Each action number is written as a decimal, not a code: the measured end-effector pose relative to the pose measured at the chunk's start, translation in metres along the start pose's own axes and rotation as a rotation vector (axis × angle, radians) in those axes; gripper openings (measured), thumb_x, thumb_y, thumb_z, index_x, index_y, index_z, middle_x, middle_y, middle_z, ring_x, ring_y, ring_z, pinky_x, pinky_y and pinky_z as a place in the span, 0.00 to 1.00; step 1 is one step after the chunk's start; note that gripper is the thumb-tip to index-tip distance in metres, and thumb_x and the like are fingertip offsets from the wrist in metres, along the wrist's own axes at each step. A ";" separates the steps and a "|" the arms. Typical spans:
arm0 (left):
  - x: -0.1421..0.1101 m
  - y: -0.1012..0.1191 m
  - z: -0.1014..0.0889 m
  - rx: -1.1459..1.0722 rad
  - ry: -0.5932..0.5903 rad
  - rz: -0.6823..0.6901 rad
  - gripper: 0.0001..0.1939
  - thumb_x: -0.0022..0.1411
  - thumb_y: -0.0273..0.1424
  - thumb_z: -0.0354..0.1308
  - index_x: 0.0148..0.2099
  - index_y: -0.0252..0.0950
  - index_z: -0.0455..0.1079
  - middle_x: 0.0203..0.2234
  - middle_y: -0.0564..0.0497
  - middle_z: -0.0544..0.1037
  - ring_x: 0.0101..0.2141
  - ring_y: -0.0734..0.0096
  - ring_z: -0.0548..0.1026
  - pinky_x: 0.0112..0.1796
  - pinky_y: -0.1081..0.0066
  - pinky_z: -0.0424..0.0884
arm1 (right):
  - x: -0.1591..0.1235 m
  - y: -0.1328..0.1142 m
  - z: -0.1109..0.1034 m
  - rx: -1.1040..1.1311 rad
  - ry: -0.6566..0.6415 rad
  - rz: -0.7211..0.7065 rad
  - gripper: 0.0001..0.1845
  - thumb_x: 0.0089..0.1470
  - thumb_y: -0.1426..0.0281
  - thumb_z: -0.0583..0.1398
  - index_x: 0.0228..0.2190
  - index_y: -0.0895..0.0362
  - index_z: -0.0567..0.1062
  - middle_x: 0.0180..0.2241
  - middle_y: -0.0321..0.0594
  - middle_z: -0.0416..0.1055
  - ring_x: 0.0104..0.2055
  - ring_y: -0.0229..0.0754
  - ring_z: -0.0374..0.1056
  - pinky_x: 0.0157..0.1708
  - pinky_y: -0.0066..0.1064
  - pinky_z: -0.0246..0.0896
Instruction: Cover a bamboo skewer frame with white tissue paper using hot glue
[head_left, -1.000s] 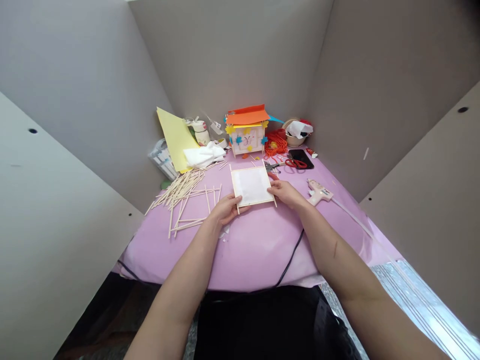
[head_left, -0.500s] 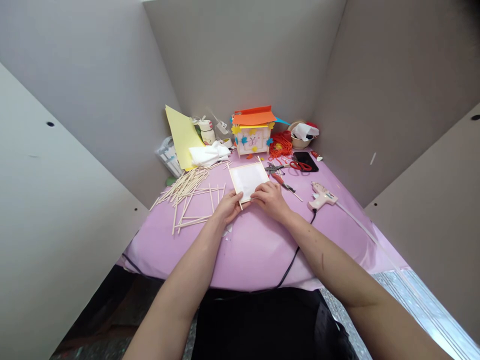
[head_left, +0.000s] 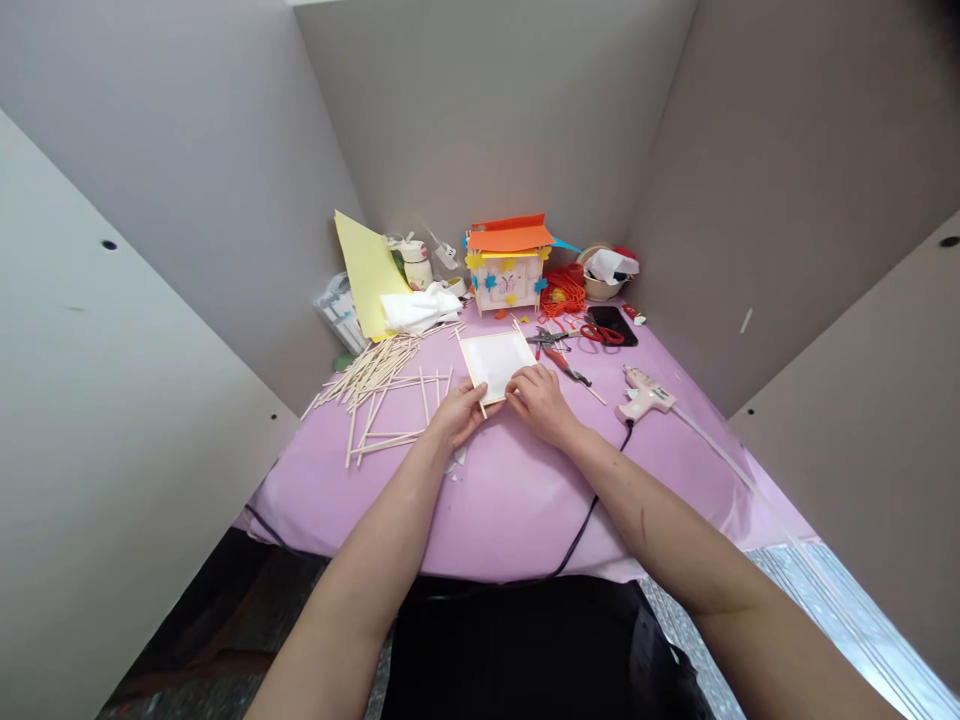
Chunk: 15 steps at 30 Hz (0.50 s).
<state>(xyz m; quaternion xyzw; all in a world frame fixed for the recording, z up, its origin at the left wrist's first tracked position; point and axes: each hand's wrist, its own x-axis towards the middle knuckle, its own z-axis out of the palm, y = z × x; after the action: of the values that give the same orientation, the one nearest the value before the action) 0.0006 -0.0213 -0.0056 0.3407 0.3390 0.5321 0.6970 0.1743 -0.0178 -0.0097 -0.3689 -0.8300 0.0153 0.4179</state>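
A square panel of white paper edged with wooden sticks (head_left: 495,365) lies flat on the pink-covered table (head_left: 517,520). My left hand (head_left: 457,415) grips its lower left corner, where a loose-ended stick sticks out past the edge. My right hand (head_left: 538,403) sits on the panel's lower right part, fingers on the paper. Just beyond my right hand lie red-handled pliers (head_left: 564,366). A heap of loose wooden sticks (head_left: 371,375) lies left of my left hand.
A paper-roofed craft house (head_left: 506,280) stands behind the panel, beside orange cord (head_left: 562,295). Red scissors (head_left: 602,334), a black phone (head_left: 613,325) and a glue gun (head_left: 643,393) lie to the right. Yellow card (head_left: 367,275) and white cloth (head_left: 418,310) are back left. Grey walls surround the table.
My right hand has slid from the panel's right edge to its lower right part, and the panel has turned slightly. The view has shifted a little, bringing the pliers into sight.
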 end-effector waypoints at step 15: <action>0.004 0.030 -0.024 -0.103 0.099 0.276 0.12 0.59 0.25 0.61 0.47 0.35 0.71 0.49 0.45 0.77 0.50 0.63 0.75 0.55 0.57 0.68 | -0.062 -0.161 0.004 0.553 -0.475 -0.159 0.02 0.48 0.67 0.56 0.28 0.47 0.69 0.28 0.31 0.75 0.31 0.41 0.70 0.30 0.30 0.65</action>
<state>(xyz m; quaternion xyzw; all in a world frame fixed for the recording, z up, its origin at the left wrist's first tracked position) -0.0336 -0.0093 0.0060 0.3212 0.2950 0.6557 0.6164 0.0984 -0.1727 -0.0002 -0.1627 -0.8945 0.2914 0.2975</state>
